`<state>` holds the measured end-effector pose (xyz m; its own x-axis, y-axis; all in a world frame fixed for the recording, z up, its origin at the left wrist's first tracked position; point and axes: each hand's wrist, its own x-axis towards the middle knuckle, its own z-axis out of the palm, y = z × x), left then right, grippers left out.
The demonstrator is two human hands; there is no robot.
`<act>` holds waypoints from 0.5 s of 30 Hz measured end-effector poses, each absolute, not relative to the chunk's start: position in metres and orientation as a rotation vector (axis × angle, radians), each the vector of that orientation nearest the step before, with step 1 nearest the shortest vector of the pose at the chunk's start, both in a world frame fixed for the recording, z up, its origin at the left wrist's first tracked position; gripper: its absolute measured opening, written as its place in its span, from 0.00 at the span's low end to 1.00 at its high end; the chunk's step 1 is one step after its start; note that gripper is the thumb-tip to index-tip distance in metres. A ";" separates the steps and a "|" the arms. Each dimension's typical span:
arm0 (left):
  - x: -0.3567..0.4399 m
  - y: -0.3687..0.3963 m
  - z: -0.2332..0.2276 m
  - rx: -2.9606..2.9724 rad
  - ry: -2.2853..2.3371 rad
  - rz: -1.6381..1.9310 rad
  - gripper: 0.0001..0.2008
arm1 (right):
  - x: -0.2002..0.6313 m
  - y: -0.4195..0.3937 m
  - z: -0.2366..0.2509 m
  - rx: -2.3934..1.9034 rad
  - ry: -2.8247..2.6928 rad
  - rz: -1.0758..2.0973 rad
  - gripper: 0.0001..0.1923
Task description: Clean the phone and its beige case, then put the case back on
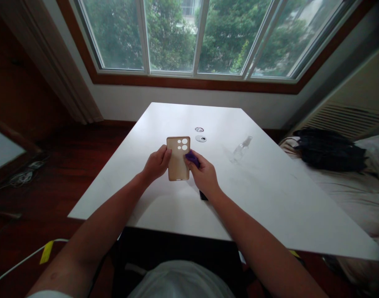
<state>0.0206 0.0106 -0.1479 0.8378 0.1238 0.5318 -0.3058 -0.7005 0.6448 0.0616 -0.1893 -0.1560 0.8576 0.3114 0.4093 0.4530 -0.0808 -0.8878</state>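
A beige phone case (178,165) with several round camera cutouts is held upright above the white table, its hollow inner side facing me. My left hand (157,162) grips its left edge, thumb over the rim. In my right hand (204,174) a small purple cloth (193,158) is pinched against the case's right edge, below the cutouts. Under my right wrist, a flat black object (203,196) lies on the table; most of it is hidden, so I cannot tell its kind.
The white table (264,198) narrows toward the window. A round hole (199,129) and a silver disc (201,139) are near its far end. At right, a black garment (330,149) lies on a bed (341,186). A white cable (20,261) crosses the floor at left.
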 end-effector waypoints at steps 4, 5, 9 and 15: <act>0.022 0.010 -0.148 2.264 -0.082 0.770 0.18 | 0.057 -0.190 -0.153 -1.718 -0.627 -0.090 0.31; 0.022 0.010 -0.148 2.263 -0.077 0.773 0.18 | 0.056 -0.190 -0.153 -1.720 -0.638 -0.088 0.31; 0.023 0.010 -0.148 2.260 -0.068 0.773 0.19 | 0.056 -0.190 -0.154 -1.752 -0.668 -0.084 0.29; 0.029 0.015 -0.149 2.285 -0.027 0.704 0.22 | 0.069 -0.191 -0.158 -1.713 -0.499 -0.084 0.30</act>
